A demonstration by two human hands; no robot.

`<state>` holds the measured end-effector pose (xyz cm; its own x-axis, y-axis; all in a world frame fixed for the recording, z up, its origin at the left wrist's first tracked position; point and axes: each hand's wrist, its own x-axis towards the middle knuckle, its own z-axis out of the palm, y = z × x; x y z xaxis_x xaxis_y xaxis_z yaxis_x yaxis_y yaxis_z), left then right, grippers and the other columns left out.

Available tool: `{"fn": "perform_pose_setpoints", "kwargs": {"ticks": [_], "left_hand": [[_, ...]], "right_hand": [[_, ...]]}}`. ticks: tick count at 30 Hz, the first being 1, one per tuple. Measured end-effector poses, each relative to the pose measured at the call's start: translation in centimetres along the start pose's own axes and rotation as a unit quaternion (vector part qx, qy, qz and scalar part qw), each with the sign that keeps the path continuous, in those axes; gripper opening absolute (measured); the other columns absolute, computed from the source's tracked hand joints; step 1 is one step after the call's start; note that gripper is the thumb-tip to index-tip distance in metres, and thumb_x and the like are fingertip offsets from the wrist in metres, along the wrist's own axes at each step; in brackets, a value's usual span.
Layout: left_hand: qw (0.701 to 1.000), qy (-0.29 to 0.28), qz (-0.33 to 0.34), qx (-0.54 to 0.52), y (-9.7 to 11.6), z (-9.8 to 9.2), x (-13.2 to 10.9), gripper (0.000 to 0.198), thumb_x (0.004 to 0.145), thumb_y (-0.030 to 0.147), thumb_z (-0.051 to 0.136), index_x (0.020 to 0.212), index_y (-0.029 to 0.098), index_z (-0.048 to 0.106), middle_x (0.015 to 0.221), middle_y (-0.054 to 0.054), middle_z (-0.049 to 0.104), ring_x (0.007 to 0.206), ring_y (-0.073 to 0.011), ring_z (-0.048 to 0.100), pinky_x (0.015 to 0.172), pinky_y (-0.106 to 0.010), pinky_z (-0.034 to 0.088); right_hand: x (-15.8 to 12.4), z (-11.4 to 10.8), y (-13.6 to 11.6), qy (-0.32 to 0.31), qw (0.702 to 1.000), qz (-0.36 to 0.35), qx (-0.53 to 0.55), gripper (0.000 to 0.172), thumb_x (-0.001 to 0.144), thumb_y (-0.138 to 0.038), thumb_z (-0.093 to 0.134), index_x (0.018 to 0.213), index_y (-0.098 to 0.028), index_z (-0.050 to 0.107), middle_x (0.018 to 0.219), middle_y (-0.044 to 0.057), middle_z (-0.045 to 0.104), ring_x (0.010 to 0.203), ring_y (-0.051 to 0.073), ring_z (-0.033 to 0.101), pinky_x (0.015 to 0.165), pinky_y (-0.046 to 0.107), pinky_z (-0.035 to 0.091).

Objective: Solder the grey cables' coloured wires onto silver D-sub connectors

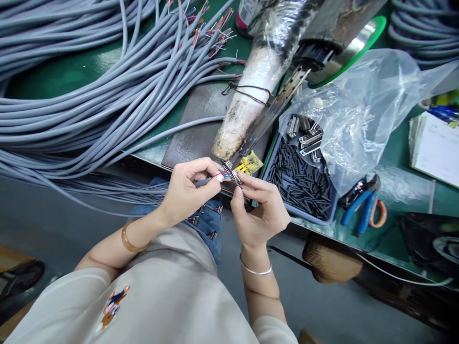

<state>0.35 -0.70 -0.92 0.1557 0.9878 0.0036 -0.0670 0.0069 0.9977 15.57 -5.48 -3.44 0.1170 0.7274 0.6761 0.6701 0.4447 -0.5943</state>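
Note:
Between my hands, near the table's front edge, is a small metal connector (232,173) with rows of pins. My left hand (191,186) pinches the end of a grey cable (203,182), whose thin coloured wires reach the connector. My right hand (260,205) holds the connector's other side between thumb and fingers. Just above the connector is the tip of a white wrapped nozzle (229,138), beside a long metal soldering iron (265,114). A yellow piece (251,163) lies right behind my right fingertips.
Bundles of grey cables (89,114) cover the left. To the right are a blue tray (332,203) of short black tubes, a plastic bag (362,105) with connectors, blue-handled pliers (363,210) and papers (435,148). More wired connectors (212,235) hang by my lap.

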Motion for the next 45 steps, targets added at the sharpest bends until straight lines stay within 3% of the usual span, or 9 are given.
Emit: {"fn": "perform_pose_setpoints", "kwargs": {"ticks": [8, 15, 28, 37, 45], "left_hand": [[1.000, 0.004, 0.013, 0.007, 0.4, 0.1, 0.2, 0.009, 0.074, 0.016, 0.068, 0.065, 0.016, 0.064, 0.075, -0.003, 0.071, 0.061, -0.0084, 0.056, 0.052, -0.018, 0.043], [0.999, -0.029, -0.017, -0.030, 0.5, -0.3, 0.4, 0.010, 0.075, 0.018, 0.070, 0.067, 0.015, 0.064, 0.075, -0.004, 0.071, 0.064, -0.0098, 0.060, 0.057, -0.019, 0.048], [0.999, -0.020, -0.015, -0.040, 0.7, -0.2, 0.5, 0.009, 0.075, 0.016, 0.071, 0.067, 0.015, 0.066, 0.076, -0.004, 0.073, 0.070, -0.0110, 0.064, 0.062, -0.018, 0.052], [0.998, -0.038, -0.047, -0.032, 0.5, -0.6, 0.3, 0.010, 0.074, 0.015, 0.071, 0.066, 0.014, 0.066, 0.077, -0.004, 0.073, 0.069, -0.0108, 0.063, 0.061, -0.019, 0.049], [0.999, -0.015, -0.032, -0.030, 0.6, -0.6, 0.1, 0.010, 0.072, 0.018, 0.074, 0.068, 0.015, 0.065, 0.072, -0.003, 0.070, 0.058, -0.0080, 0.056, 0.052, -0.018, 0.044]], "right_hand": [[0.6, 0.0, 0.0, 0.004, 1.000, -0.014, -0.017, 0.020, 0.084, -0.008, 0.076, 0.090, -0.023, 0.065, 0.106, 0.003, 0.080, 0.088, 0.017, 0.078, 0.073, 0.030, 0.065], [0.9, -0.3, -0.1, -0.003, 1.000, 0.002, -0.005, 0.020, 0.083, -0.007, 0.076, 0.088, -0.023, 0.066, 0.100, 0.001, 0.080, 0.087, 0.016, 0.077, 0.078, 0.030, 0.064], [1.2, -0.3, -0.2, -0.007, 1.000, -0.011, -0.025, 0.023, 0.082, -0.006, 0.079, 0.093, -0.024, 0.070, 0.103, 0.001, 0.080, 0.088, 0.016, 0.077, 0.081, 0.030, 0.065], [0.5, -0.5, 0.0, -0.024, 0.994, -0.080, -0.069, 0.022, 0.083, -0.007, 0.077, 0.091, -0.023, 0.066, 0.108, 0.003, 0.081, 0.087, 0.016, 0.079, 0.075, 0.026, 0.065], [0.7, -0.5, -0.3, -0.029, 1.000, 0.007, -0.004, 0.020, 0.084, -0.007, 0.075, 0.087, -0.024, 0.064, 0.100, 0.000, 0.081, 0.088, 0.017, 0.079, 0.077, 0.029, 0.064]]}}
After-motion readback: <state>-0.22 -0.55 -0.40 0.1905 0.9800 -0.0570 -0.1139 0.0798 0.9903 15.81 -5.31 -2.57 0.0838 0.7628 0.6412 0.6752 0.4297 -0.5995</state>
